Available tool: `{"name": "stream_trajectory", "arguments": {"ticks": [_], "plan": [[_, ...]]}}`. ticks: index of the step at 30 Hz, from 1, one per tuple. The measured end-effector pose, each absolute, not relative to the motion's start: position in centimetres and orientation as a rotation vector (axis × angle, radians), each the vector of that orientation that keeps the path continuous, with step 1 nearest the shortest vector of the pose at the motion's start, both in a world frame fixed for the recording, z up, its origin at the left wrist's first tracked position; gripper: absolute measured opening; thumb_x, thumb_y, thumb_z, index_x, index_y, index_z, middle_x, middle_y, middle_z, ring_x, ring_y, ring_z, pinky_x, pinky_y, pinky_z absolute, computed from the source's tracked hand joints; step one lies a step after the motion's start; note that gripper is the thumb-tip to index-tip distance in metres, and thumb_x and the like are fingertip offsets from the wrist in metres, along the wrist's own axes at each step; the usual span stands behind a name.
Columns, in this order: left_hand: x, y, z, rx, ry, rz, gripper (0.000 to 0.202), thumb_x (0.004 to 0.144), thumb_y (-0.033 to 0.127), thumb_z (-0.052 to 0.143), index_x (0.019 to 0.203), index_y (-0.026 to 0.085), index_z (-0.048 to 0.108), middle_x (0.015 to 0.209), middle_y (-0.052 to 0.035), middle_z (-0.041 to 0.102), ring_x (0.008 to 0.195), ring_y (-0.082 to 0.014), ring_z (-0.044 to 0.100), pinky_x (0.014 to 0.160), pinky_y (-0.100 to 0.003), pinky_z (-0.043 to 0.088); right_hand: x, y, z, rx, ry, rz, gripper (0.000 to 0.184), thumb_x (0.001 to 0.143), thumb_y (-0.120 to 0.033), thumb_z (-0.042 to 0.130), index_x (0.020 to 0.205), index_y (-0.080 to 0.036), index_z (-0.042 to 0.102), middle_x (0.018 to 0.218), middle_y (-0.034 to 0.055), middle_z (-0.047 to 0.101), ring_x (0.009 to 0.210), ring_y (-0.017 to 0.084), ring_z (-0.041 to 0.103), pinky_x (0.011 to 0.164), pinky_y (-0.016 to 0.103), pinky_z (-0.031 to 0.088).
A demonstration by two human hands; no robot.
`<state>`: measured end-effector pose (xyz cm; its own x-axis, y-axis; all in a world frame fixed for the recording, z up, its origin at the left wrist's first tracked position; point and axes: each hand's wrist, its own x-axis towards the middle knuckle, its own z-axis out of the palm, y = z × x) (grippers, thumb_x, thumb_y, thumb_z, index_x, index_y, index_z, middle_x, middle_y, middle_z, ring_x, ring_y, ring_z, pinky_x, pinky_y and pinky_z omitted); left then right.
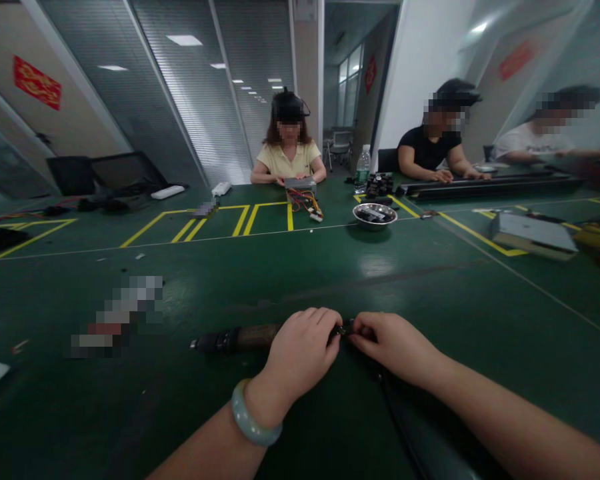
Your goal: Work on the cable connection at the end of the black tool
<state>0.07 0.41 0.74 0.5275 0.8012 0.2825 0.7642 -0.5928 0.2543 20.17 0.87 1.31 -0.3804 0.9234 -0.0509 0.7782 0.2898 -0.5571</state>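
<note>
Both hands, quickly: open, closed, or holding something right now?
Left hand: closed around the dark tool's end.
Right hand: closed in a pinch; what it holds is too small to tell.

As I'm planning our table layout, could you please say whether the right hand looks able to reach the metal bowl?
Probably yes, with a forward stretch: only tabletop seems to separate the right hand from the metal bowl, though that hand's fingers look busy beside the left hand.

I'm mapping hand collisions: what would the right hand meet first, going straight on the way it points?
The right hand points toward the left hand, so it would probably meet the small part between them first, then that hand; depth is unclear.
</note>
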Motion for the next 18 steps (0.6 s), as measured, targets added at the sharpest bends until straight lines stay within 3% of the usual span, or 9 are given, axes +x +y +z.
{"name": "stream_trajectory", "arguments": {"ticks": [18], "plan": [[0.11,0.44,0.72,2.686,1.365,0.590,0.011,0.089,0.024,0.054,0.099,0.021,0.054,0.092,-0.0018,0.061,0.087,-0.0191,0.058,0.077,-0.034,0.046,20.29,0.85,1.25,-1.538,-2.303,0.716,0.015,0.086,-0.035,0.057,0.085,-0.023,0.065,0.076,-0.0007,0.068,0.067,0.015,0.058,0.058,0.024,0.036]]}}
